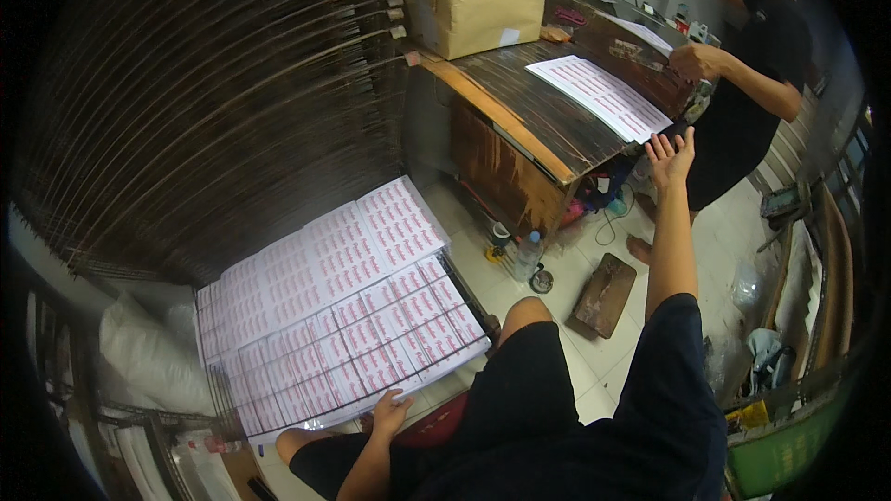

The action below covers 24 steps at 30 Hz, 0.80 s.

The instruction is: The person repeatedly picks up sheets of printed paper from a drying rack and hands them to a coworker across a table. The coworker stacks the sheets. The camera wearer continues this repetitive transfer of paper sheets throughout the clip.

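Note:
My right hand (673, 163) reaches forward with its palm up and fingers spread, just under the near corner of a stack of white sheets printed in red (599, 97). Whether the fingertips touch the paper I cannot tell. That stack lies on a dark, stained wooden table. My left hand (390, 414) is low by my left knee, its fingers loosely bent and apart with nothing in them. Close beyond it, more red-printed sheets (325, 288) lie side by side and overlapping on a wire rack, with thin wires crossing the nearer rows.
A tall stack of wire racks (232, 83) fills the left. A big brown-paper parcel (478, 0) stands on the table (492, 121). Beyond my right hand, a person in black (756, 83) handles another sheet (640, 34). A water bottle (528, 255) and a wooden block (603, 295) are on the floor.

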### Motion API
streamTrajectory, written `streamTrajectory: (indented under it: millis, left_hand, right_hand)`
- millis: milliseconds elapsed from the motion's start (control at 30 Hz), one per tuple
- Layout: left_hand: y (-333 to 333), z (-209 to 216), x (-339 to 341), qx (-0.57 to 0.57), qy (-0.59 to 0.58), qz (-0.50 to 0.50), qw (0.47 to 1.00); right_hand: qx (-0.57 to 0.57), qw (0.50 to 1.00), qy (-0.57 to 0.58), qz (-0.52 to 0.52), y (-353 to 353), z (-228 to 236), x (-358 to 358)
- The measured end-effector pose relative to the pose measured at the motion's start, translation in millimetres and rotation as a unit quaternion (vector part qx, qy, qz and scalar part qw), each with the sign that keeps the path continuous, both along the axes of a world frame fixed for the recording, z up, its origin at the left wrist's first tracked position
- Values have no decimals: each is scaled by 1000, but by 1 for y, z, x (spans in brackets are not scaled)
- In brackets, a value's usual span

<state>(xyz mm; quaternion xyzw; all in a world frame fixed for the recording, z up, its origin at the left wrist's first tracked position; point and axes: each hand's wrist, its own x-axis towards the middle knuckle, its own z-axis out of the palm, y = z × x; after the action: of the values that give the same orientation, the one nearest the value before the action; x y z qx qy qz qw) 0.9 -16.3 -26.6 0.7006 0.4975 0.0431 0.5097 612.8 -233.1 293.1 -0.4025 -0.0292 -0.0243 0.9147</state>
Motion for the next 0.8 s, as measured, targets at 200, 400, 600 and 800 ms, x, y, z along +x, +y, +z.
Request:
streamTrajectory:
  millis: [200,400,600,800]
  left_hand:
    - [0,-8,0,63,-4,-12,998]
    - [4,-15,-2,89,-33,-16,995]
    - [2,-10,-4,67,-68,-7,995]
    - [-2,6,9,-2,-64,-2,998]
  right_hand:
    - [188,978,49,73,3,15,5]
    - [198,924,-42,323,7,4,12]
    - [-151,957,-27,245,36,0,-25]
    - [-150,968,-78,184,59,1,-90]
